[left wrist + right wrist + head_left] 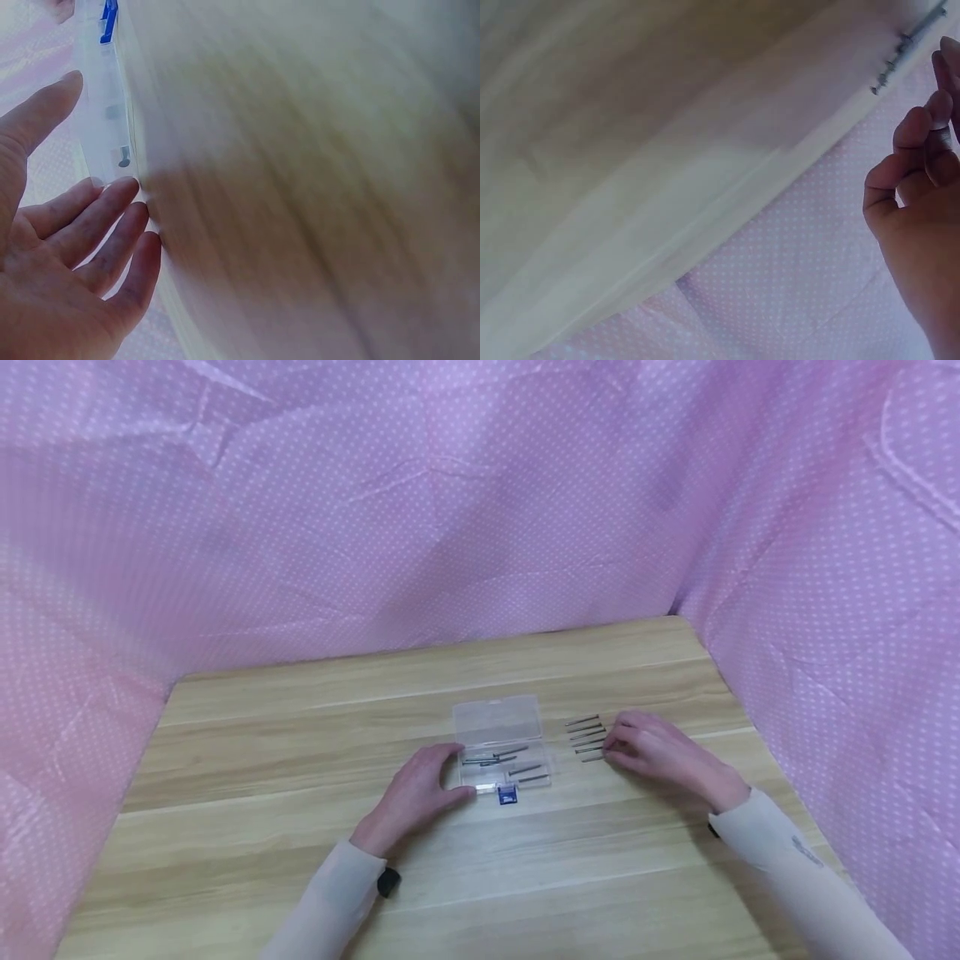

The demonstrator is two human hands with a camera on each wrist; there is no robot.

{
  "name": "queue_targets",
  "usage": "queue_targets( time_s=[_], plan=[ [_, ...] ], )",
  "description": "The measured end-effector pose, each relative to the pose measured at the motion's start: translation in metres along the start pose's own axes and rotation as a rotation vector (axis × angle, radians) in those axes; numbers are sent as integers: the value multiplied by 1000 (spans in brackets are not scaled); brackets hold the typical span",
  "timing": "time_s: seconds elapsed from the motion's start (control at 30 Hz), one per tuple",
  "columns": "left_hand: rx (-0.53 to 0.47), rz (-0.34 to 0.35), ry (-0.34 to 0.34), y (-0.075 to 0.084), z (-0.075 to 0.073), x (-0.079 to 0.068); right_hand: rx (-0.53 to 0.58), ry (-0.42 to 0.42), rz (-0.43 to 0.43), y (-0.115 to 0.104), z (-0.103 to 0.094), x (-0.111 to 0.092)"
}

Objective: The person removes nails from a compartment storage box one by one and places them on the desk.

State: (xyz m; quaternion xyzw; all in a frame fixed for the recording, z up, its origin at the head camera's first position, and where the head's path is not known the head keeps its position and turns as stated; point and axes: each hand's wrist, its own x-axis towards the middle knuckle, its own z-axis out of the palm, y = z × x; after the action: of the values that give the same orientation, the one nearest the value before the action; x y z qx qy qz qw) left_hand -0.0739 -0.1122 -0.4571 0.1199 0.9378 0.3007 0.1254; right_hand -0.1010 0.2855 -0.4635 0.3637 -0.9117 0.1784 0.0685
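A clear plastic box (471, 779) lies on the table with its lid (497, 718) folded back, several nails (523, 770) loose inside. A blue piece (507, 796) sits at its front edge. Around the left end of the box rests my left hand (416, 785), thumb by the front corner, relaxed fingers (120, 196) touching the side in the left wrist view. Right of the box, more nails (587, 732) lie in a rough column. My right hand (660, 756) has bent fingers at the lowest nail's right end; I cannot tell whether they pinch it.
The wooden table (300, 827) has rounded back corners. Pink dotted cloth (420, 510) hangs behind it and along both sides. Each wrist wears a dark band under a light sleeve (330, 893).
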Motion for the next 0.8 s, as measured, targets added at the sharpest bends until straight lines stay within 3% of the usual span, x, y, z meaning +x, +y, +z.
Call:
queue_targets(
  time_s=[0.23,0.5,0.8],
  plan=[
    [-10,4,-5,0,-1,0,13,143,-47,-13,-5,6],
    [-9,1,-8,0,0,1,123,341,-137,-38,4,23],
    [4,4,-3,-2,1,1,242,373,-73,-62,17,41]
  ],
)
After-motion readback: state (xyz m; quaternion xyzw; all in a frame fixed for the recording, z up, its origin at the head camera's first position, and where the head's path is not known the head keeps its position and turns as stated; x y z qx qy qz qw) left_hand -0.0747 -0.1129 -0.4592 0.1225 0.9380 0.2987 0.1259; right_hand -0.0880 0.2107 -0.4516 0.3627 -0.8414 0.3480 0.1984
